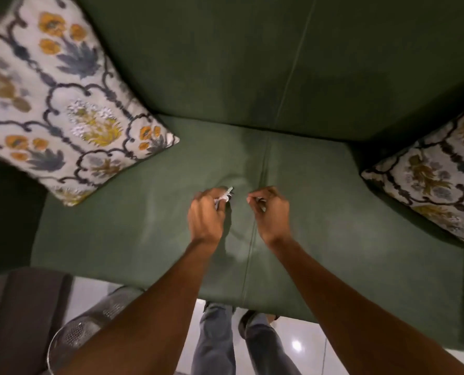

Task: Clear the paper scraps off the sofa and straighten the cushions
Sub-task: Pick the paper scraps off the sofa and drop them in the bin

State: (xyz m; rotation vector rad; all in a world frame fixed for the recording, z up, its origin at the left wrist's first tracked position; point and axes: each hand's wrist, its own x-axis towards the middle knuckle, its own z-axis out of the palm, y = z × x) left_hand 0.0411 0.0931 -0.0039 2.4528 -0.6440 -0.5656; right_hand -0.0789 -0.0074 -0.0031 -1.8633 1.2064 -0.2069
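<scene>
Paper scraps [223, 197]: a small white crumpled wad is seen gathered in the left hand [206, 212], its tip poking out past the curled fingers, just above the green sofa seat [117, 239] near the centre seam [252, 239]. No loose scraps can be made out elsewhere on the seat fabric.

Nearest the camera, a wire-mesh bin [87, 328] is noted on the pale floor at lower left, beside the sofa's front edge (judged a likely drop point for the paper, though this is not certain).

Right hand [270, 212]: held just across the seam from the left, fingers drawn in to a narrow pinch at the fabric. A pale fleck shows at the fingertips; whether a scrap is actually held cannot be told.

Handling, as judged: the paper is very light, thin and soft, easily crushed and just as easily dropped or blown from a slack grip. It is best pinched at an edge or scooped and balled into the palm, the fist kept closed during carrying. The seat cloth gives under pressure, so small bits may be pressed into the seam.

Further back, the left floral cushion [63, 104] is seen tilted on its corner against the backrest [225, 63]; the right floral cushion [436, 180] lies slanted at the far arm. Both are judged soft and bulky but light, best taken by two opposite edges for squaring. Neither is yet straightened.
</scene>
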